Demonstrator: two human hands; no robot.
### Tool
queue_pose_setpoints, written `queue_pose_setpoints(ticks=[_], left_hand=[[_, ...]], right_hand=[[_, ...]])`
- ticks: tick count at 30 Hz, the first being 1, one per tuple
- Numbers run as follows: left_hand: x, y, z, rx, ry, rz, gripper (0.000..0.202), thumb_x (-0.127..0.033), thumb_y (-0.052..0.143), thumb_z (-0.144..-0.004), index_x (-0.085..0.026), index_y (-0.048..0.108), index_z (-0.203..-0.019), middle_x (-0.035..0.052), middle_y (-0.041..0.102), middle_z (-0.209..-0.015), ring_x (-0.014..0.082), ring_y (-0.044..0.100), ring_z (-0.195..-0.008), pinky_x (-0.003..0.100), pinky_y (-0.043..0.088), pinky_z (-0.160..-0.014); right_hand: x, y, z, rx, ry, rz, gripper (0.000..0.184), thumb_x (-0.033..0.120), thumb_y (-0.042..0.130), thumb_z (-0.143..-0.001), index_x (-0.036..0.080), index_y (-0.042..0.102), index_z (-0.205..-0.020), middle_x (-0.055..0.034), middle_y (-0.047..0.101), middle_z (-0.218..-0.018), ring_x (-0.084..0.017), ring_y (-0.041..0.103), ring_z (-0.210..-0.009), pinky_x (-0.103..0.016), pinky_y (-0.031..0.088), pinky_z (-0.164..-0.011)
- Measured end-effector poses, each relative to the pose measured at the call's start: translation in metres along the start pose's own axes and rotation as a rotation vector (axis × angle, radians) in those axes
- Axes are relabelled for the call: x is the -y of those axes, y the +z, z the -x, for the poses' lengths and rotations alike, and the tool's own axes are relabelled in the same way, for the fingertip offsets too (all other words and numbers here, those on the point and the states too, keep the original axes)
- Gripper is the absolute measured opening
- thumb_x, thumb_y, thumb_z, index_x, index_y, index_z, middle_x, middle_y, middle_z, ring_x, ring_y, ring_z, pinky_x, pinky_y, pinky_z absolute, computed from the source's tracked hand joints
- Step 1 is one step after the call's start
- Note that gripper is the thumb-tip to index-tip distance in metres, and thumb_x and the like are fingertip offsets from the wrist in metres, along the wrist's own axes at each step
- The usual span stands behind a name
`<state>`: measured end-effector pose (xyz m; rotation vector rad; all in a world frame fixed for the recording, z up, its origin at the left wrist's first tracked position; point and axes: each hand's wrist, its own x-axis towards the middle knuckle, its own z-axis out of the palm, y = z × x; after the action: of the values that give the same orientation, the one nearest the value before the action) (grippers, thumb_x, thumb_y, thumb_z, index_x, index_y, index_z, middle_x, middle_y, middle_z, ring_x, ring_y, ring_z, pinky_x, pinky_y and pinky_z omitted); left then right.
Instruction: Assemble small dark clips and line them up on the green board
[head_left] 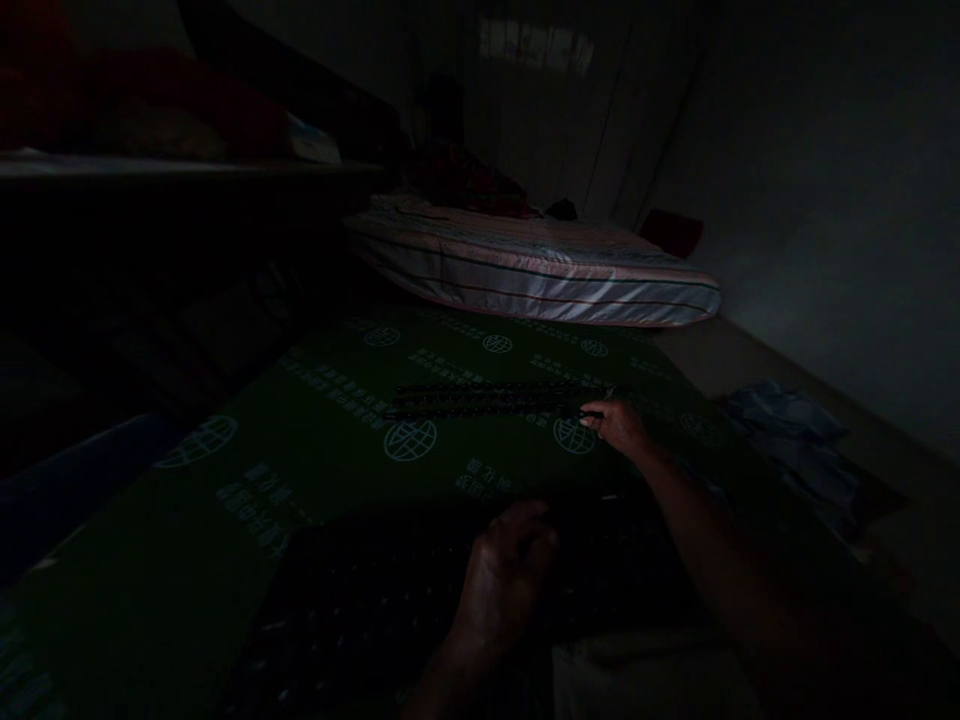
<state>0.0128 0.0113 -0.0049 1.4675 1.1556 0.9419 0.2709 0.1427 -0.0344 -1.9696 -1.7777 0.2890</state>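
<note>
It's so dim in here I have to squint. The person's right hand (pixel 613 422) has its fingertips pinched on the right end of some thin dark strips (pixel 480 409), which stretch from it toward nine o'clock across a green printed sheet (pixel 300 460). Toward seven o'clock from there, the left hand (pixel 504 570) is curled above a dark speckled panel (pixel 360 590); whether it grips anything, I can't tell. A striped mattress (pixel 540 285) lies at twelve o'clock, beyond the strips.
</note>
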Motion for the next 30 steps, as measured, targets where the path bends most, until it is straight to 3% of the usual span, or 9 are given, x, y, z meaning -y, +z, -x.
queue_pose_setpoints(ticks=[4, 8, 25, 30], left_hand=[[0.003, 0.0, 0.0, -0.015, 0.012, -0.056, 0.022, -0.024, 0.058, -0.074, -0.02, 0.065, -0.095, 0.0039, 0.072, -0.088, 0.02, 0.067, -0.081, 0.028, 0.053, -0.072], [0.009, 0.001, -0.001, -0.004, 0.034, -0.095, 0.024, -0.026, 0.058, -0.075, -0.022, 0.065, -0.097, 0.0048, 0.071, -0.093, 0.0208, 0.067, -0.085, 0.029, 0.054, -0.074], [0.003, 0.0, 0.0, -0.043, 0.028, -0.16, 0.019, -0.023, 0.06, -0.071, -0.024, 0.069, -0.087, 0.0038, 0.072, -0.091, 0.0209, 0.068, -0.083, 0.028, 0.056, -0.072], [0.007, 0.0, 0.0, -0.03, 0.038, -0.18, 0.022, -0.023, 0.059, -0.071, -0.023, 0.068, -0.092, 0.0047, 0.071, -0.091, 0.0204, 0.067, -0.081, 0.028, 0.056, -0.072]], right_hand=[[-0.007, 0.007, -0.01, 0.026, 0.003, 0.035, 0.025, 0.029, 0.064, -0.073, 0.026, 0.07, -0.097, -0.0037, 0.072, -0.092, -0.02, 0.066, -0.084, -0.028, 0.048, -0.073], [-0.009, 0.01, -0.017, 0.046, 0.006, 0.045, 0.027, 0.03, 0.063, -0.074, 0.026, 0.069, -0.1, -0.0028, 0.073, -0.09, -0.019, 0.066, -0.083, -0.028, 0.049, -0.072], [-0.004, 0.015, -0.026, 0.044, 0.027, 0.027, 0.026, 0.031, 0.062, -0.075, 0.029, 0.069, -0.101, -0.0017, 0.071, -0.097, -0.019, 0.066, -0.087, -0.028, 0.049, -0.075], [-0.004, 0.016, -0.027, 0.051, 0.017, 0.023, 0.027, 0.031, 0.062, -0.076, 0.029, 0.068, -0.102, -0.0017, 0.07, -0.1, -0.018, 0.065, -0.09, -0.027, 0.049, -0.077]])
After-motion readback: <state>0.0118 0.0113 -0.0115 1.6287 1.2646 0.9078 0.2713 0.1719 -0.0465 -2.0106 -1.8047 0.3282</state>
